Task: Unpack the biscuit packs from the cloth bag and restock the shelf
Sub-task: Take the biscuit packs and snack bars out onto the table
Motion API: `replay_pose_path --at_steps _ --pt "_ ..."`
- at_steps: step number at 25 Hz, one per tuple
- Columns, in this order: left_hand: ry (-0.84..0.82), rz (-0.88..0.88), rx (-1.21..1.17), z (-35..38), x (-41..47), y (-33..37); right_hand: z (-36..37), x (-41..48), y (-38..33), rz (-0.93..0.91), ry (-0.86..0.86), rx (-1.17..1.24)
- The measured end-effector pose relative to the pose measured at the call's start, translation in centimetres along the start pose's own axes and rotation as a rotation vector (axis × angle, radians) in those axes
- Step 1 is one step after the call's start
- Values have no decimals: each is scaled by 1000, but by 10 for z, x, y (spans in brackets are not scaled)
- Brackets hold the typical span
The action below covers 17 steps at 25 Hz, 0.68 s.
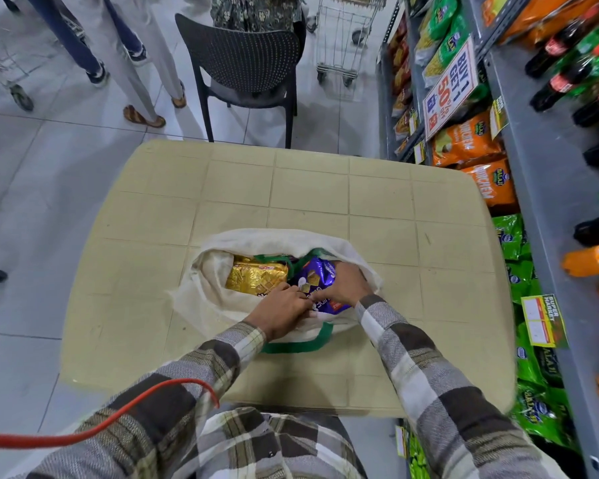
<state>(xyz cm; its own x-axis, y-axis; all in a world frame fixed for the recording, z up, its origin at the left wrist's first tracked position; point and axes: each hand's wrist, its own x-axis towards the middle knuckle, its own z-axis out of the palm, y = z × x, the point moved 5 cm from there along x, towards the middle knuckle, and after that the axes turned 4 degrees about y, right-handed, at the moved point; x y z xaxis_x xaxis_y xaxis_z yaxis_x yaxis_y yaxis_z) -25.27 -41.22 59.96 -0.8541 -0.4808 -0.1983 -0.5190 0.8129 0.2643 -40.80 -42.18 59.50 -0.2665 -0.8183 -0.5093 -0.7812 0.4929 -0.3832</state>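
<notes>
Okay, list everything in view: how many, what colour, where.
table: one, beige, centre
cloth bag: one, cream, green handles, on the table
gold biscuit pack: one, gold, left in the bag
purple biscuit pack: one, purple, right in the bag
chair: one, black, beyond the table
trolley: one, metal, far end
shelf: one, grey, right side
snack bags: many, orange and green, on the shelf
bottles: several, dark, green, orange, far right
cable: one, red, lower left
bystanders: several, legs only, top left
left grip: one, bare hand, holding the purple biscuit pack
right grip: one, bare hand, curled over the same pack
</notes>
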Motion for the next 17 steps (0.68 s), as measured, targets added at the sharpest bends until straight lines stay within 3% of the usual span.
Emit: replay_pose_path --at_steps 3,9,12,17 --pt "38 -41 -122 -3 1 -7 -2 -11 -5 -65 15 119" --pt "314 -237 -534 -6 -6 -18 -42 -46 8 -81 172 291" --pt "391 -343 -765 -10 -7 -21 -75 -58 22 -34 235 531" --pt "498 -593 -1137 -23 -2 -13 -92 -68 52 72 138 1009"
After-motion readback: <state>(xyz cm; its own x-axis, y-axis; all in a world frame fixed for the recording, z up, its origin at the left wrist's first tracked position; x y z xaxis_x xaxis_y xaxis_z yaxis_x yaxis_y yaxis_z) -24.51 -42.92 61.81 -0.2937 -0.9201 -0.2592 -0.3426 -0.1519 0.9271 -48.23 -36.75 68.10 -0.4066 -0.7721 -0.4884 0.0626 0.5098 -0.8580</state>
